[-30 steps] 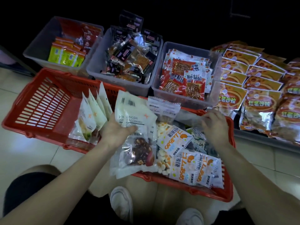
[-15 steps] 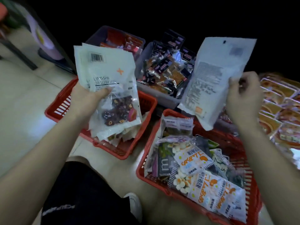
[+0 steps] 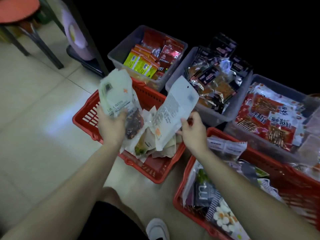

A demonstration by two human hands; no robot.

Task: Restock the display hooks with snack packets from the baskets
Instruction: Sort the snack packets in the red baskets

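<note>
I take the left red basket (image 3: pixel 156 168) on the tiled floor (image 3: pixel 34 118) as my landmark. My left hand (image 3: pixel 110 129) hovers over its left half, fingers and thumb clamped around a small stack of white snack packets (image 3: pixel 116 99); the front one carries an orange cross, dark lettering and a clear window of dark red pieces at its lower end. My right hand (image 3: pixel 194 131) sits above the basket's right edge, pinching the lower corner of a single white packet (image 3: pixel 173 113) turned back-side toward me, with fine print, a small orange square and a hang hole near its top. That packet leans up and away to the right, its lower end just above the loose white and tan packets (image 3: pixel 152 144) lying inside the basket. To the right of the landmark, nearer me, a second red basket (image 3: pixel 292 186) holds mixed packets, one with a daisy print (image 3: pixel 223 217). Behind the landmark stand three grey bins: the nearest bin (image 3: pixel 121 49) holds yellow and red packets, the middle bin (image 3: pixel 178 78) dark packets, and the far right bin (image 3: pixel 263 80) red packets of stick snacks (image 3: pixel 266 118). Left of and behind the landmark I see a dark stand (image 3: pixel 81 40) and a red stool (image 3: pixel 17 9). Below the basket, a white shoe (image 3: pixel 158 229) shows.
</note>
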